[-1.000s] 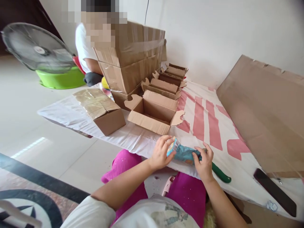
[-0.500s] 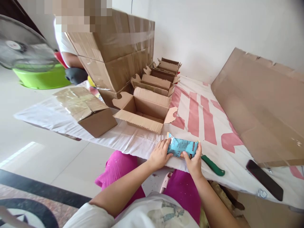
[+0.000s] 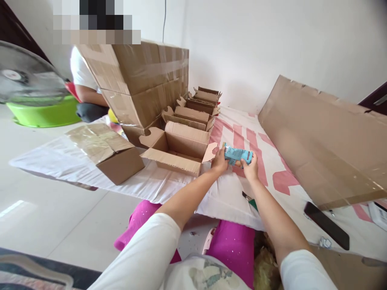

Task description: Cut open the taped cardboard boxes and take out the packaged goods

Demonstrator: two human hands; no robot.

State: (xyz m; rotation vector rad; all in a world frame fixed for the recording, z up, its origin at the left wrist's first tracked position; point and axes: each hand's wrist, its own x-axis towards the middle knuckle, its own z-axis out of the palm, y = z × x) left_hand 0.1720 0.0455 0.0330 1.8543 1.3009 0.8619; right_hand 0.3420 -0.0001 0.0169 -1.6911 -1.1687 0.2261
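A light-blue printed packet (image 3: 237, 154) is held level between my two hands over the table. My left hand (image 3: 219, 162) grips its left end, close to the side flap of an open cardboard box (image 3: 181, 155). Round the packet's right end my right hand (image 3: 250, 166) is closed, thumb on the near side. What the packet contains does not show. A green-handled cutter (image 3: 250, 200) lies on the cloth below my right hand, partly hidden by my forearm.
More open boxes (image 3: 193, 112) stand in a row behind. Taped cartons (image 3: 145, 84) are stacked at left, a person (image 3: 87, 80) beyond them. A taped box (image 3: 121, 161) lies left. At right are a cardboard sheet (image 3: 320, 141) and a phone (image 3: 327, 225).
Both hands have carried the packet forward, away from the table's near edge, up beside the open box. The cutter's blade end has come into sight. The camera view has tilted up slightly.
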